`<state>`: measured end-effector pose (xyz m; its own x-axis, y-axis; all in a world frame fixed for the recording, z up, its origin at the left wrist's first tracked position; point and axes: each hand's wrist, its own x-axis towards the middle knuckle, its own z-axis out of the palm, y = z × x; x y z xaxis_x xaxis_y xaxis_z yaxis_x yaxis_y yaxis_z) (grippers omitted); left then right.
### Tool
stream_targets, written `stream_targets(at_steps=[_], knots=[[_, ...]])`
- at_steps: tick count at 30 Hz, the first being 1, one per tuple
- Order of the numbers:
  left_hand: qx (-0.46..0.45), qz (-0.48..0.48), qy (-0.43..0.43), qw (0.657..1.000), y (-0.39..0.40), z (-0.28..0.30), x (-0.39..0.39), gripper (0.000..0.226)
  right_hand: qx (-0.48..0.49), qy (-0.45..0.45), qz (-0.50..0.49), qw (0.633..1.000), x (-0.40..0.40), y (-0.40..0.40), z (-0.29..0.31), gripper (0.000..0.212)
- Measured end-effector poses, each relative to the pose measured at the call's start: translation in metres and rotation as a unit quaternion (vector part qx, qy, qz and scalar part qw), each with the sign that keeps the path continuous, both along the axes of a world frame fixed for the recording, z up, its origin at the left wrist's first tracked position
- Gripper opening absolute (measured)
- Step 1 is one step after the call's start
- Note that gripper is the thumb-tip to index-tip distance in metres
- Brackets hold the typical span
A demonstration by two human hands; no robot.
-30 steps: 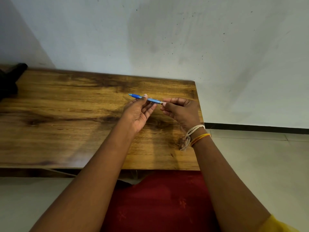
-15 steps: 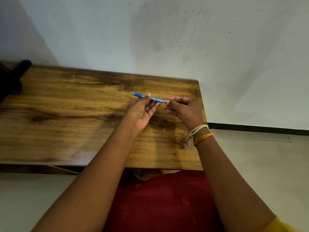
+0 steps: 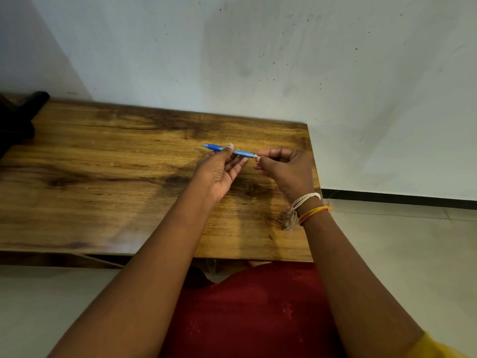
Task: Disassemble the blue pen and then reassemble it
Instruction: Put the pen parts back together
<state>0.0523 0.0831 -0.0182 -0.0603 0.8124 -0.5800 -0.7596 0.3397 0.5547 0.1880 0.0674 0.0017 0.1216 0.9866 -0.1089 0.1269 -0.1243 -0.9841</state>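
I see my left hand (image 3: 216,171) with its grip clamped on the slim blue plastic pen (image 3: 228,150), thumb on top near the darker front section and fingers curled beneath the barrel. My right hand (image 3: 286,169) pinches the pen's rear end, its grip closed on that tip between thumb and forefinger. The pen is held level above the brown wooden worktop (image 3: 129,177), its point aimed toward nine o'clock and its rear toward three o'clock. It looks whole. White and orange thread bands (image 3: 308,208) circle the right wrist. At nine o'clock on the worktop's far edge sits a black object (image 3: 18,117), too dark to identify.
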Motion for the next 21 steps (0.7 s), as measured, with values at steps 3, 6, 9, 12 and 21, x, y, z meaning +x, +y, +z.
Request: stream_targets(at_steps=[3, 6, 9, 12, 21], knots=[[0.019, -0.002, 0.017, 1.000, 0.0010, 0.0001, 0.0002, 0.013, 0.011, -0.052, -0.011, 0.999, 0.0005, 0.0006, -0.0019, 0.013], [0.036, -0.001, 0.029, 0.999, 0.0017, 0.0002, 0.0016, 0.023, 0.026, -0.095, -0.021, 0.995, 0.0008, 0.0005, -0.0029, 0.013], [0.044, 0.000, 0.041, 0.998, 0.0029, -0.0009, 0.0029, 0.024, 0.051, -0.135, -0.025, 0.989, -0.0012, -0.0009, -0.0035, 0.011], [0.048, 0.001, 0.042, 0.998, 0.0029, -0.0019, 0.0032, 0.024, 0.068, -0.162, -0.020, 0.984, -0.0012, -0.0010, -0.0035, 0.014], [0.036, 0.014, 0.060, 0.997, 0.0043, -0.0043, 0.0092, 0.024, 0.102, -0.215, -0.024, 0.971, 0.0005, 0.0004, -0.0081, 0.013]])
